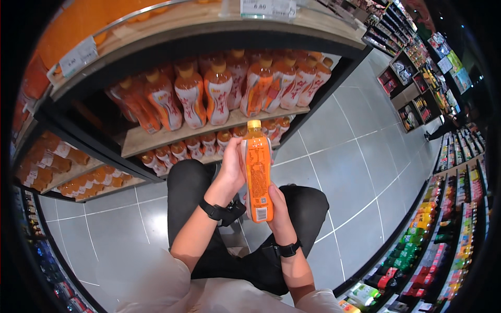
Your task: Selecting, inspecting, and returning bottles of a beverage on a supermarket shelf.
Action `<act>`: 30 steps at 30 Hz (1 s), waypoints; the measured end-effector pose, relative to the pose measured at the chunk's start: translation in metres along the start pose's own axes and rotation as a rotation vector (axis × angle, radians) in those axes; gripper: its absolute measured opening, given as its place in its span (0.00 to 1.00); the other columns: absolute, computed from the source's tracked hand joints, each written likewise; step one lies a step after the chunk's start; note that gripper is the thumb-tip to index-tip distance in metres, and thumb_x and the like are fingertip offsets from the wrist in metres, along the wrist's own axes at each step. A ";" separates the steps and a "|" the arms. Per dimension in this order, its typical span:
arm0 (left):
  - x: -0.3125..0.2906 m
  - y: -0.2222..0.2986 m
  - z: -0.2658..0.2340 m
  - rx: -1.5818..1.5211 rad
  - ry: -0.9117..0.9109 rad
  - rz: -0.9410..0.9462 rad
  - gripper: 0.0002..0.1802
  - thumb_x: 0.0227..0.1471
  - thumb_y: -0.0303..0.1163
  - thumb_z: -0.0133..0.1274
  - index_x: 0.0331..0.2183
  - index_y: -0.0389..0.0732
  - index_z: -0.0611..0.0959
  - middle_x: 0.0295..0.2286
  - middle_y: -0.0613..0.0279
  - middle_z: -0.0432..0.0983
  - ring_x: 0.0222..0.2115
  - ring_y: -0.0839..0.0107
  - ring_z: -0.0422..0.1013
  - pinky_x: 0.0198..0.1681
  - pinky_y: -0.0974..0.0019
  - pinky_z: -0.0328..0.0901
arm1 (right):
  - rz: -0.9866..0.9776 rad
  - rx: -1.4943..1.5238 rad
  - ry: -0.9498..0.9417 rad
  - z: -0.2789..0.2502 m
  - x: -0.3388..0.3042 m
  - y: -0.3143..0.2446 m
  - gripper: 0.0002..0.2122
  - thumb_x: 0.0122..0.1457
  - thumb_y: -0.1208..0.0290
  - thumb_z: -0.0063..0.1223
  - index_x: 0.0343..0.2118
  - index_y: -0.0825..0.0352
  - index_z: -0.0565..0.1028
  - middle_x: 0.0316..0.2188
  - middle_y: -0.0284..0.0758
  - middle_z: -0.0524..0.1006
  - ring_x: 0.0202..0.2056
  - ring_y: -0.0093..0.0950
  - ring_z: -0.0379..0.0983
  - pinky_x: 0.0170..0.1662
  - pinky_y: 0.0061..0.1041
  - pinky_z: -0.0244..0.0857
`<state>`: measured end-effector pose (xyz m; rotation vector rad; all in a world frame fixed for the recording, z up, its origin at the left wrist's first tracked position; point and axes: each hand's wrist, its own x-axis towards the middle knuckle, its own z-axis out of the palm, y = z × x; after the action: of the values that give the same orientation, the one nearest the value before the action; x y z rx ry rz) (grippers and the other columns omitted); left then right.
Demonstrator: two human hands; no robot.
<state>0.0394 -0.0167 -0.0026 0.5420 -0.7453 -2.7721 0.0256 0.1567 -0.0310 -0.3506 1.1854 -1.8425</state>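
Observation:
An orange drink bottle (259, 180) with a yellow cap is held up before me in both hands, its printed back label facing me. Around its upper left side wraps my left hand (233, 163), fingers closed and partly hidden behind it. My right hand (281, 207) grips the lower right side, with the thumb along the label. Just beyond the cap, similar orange bottles (218, 94) with white-and-orange labels stand in rows on a wooden shelf (156, 140). Lower down, more of these bottles (180, 150) fill another shelf, partly covered by my left hand and knee.
A dark shelf frame with a wooden top board (182, 23) and price tags (78, 55) overhangs the bottles. My bent knees (308, 208) flank my arms above grey floor tiles (355, 172). Shelves of colourful bottles (407, 255) curve along the right; a display stand (412, 94) stands farther off.

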 end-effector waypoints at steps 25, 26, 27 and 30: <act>-0.147 0.044 0.002 0.399 0.006 0.336 0.07 0.64 0.34 0.49 0.39 0.43 0.71 0.37 0.60 0.77 0.36 0.68 0.78 0.40 0.63 0.76 | 0.022 0.078 -0.583 -0.002 -0.026 -0.008 0.26 0.67 0.54 0.44 0.56 0.74 0.65 0.40 0.49 0.78 0.36 0.36 0.80 0.40 0.31 0.75; -0.151 0.043 0.000 0.384 -0.011 0.365 0.07 0.64 0.33 0.50 0.38 0.42 0.71 0.37 0.60 0.77 0.36 0.68 0.78 0.40 0.62 0.76 | 0.029 0.077 -0.568 0.002 -0.030 -0.011 0.25 0.67 0.54 0.44 0.55 0.74 0.65 0.40 0.49 0.78 0.36 0.35 0.80 0.40 0.31 0.75; -0.154 0.042 -0.002 0.369 -0.030 0.393 0.07 0.64 0.33 0.50 0.38 0.42 0.71 0.37 0.59 0.76 0.37 0.67 0.78 0.41 0.62 0.76 | 0.036 0.075 -0.551 0.004 -0.033 -0.012 0.25 0.67 0.55 0.44 0.55 0.74 0.66 0.40 0.48 0.78 0.35 0.34 0.80 0.40 0.30 0.75; -0.161 0.040 0.009 0.390 -0.019 0.412 0.06 0.63 0.32 0.49 0.38 0.42 0.71 0.36 0.61 0.76 0.35 0.69 0.78 0.40 0.63 0.76 | 0.038 0.085 -0.580 0.000 -0.035 -0.012 0.23 0.68 0.59 0.46 0.56 0.74 0.67 0.44 0.38 0.77 0.44 0.24 0.76 0.47 0.23 0.69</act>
<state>0.1864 0.0014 0.0721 0.3738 -1.2560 -2.2655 0.0393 0.1868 -0.0136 -0.7484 0.7056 -1.5947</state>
